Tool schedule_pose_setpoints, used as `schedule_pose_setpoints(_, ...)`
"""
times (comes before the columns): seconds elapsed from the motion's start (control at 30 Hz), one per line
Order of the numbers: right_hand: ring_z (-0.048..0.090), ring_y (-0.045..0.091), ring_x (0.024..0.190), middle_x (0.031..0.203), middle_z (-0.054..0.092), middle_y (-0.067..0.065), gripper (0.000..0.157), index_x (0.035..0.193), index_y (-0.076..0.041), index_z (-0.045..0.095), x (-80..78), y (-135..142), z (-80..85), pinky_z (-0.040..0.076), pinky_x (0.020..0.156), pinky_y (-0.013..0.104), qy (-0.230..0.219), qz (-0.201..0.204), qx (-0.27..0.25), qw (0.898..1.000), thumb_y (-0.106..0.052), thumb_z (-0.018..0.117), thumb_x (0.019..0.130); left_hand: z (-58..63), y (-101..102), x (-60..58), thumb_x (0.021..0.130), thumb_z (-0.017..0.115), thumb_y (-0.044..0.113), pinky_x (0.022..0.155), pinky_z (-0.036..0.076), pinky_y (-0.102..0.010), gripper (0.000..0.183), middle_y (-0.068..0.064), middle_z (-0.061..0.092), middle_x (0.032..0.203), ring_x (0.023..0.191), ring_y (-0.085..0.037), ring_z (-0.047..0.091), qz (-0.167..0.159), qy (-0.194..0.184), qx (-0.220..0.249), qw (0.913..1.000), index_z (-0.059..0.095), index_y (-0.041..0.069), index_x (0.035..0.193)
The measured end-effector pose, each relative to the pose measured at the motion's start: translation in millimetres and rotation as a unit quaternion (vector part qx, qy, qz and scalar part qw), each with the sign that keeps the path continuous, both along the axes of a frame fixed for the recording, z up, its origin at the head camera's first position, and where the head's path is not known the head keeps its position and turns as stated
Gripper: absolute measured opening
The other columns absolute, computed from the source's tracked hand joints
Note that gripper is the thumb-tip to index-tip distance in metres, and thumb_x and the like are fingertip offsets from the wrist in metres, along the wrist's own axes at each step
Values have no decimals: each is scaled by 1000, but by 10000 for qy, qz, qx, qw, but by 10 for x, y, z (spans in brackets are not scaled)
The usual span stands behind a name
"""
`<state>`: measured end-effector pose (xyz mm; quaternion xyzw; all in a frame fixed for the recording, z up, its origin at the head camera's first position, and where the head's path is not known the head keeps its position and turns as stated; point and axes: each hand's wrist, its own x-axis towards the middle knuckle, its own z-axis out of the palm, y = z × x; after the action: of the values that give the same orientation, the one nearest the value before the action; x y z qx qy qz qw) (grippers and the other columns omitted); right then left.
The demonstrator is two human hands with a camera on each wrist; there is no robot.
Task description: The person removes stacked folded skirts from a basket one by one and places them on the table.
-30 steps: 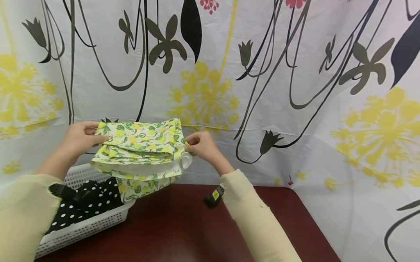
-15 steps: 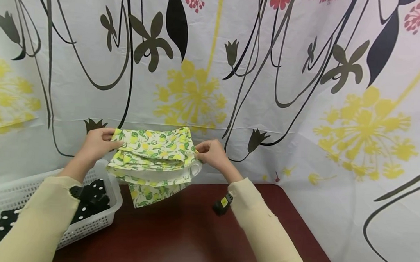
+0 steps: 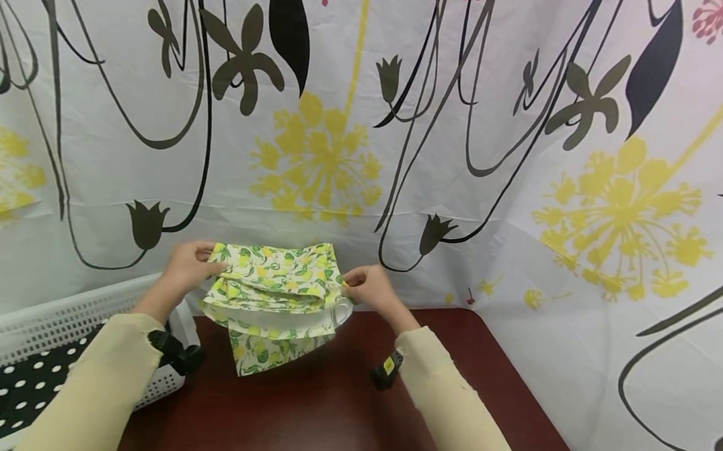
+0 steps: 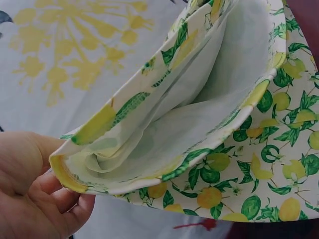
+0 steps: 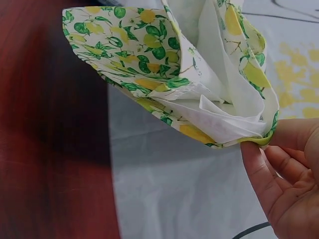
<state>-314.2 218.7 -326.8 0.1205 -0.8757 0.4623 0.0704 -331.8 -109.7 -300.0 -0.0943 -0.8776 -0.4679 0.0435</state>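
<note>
A folded cloth piece with a yellow and green lemon print and a white inner side is stretched between both hands above the table. By its left corner the left hand pinches it, thumb on the near face. The right hand grips the opposite corner between thumb and fingers. In the left wrist view the hemmed edge of the lemon-print cloth gapes into a pocket, its white inside showing. White folds bunch inside it near the right fingers in the right wrist view. A loose flap hangs below.
A white perforated plastic basket stands at the left, partly behind the left sleeve. Black cloth with white dots lies in it. Under the hands is a dark red table. A floral-print curtain hangs behind.
The view has shifted, and both hands with the lemon-print cloth have come lower and farther right, away from the basket. The grip on both corners is unchanged.
</note>
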Motion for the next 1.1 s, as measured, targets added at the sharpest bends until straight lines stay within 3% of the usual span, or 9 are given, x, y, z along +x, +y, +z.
schedule_pose_setpoints(0.23,62,15,62,78,68,8,17,96,2,71,-33,86,-328,52,56,30,-123,-170,0,9998,-1,70,79,-272,134,-133,92,58,13,92,40,-55,53,-35,37,133,121,-47,37,-8,-334,-44,9994,38,-10,135)
schedule_pose_setpoints(0.5,59,16,65,77,67,8,11,89,2,71,-60,203,-700,50,54,29,-34,-491,94,9987,1,70,78,-673,338,-245,90,58,5,83,47,-52,42,-32,44,127,115,-46,43,-33,-289,55,9996,49,-9,128)
schedule_pose_setpoints(0.7,59,15,66,77,66,7,10,87,1,72,-55,214,-934,50,55,28,-218,-770,166,9967,-1,71,78,-897,370,-218,88,59,4,86,42,-57,44,-36,42,127,118,-50,38,-67,-220,-141,9996,46,-14,126)
schedule_pose_setpoints(0.87,58,14,61,77,66,7,11,87,2,71,-61,212,-1081,50,51,29,-304,-776,103,9965,0,71,77,-1067,360,-174,88,58,2,87,43,-57,48,-38,39,129,117,-52,38,-176,-164,-254,9994,41,-18,128)
schedule_pose_setpoints(1.1,56,13,53,73,65,8,13,86,5,71,-30,245,-1271,51,47,29,-478,-806,110,9955,2,71,73,-1304,391,-138,85,60,0,82,45,-56,40,-38,47,120,110,-52,45,-32,-169,-223,9996,49,-18,119)
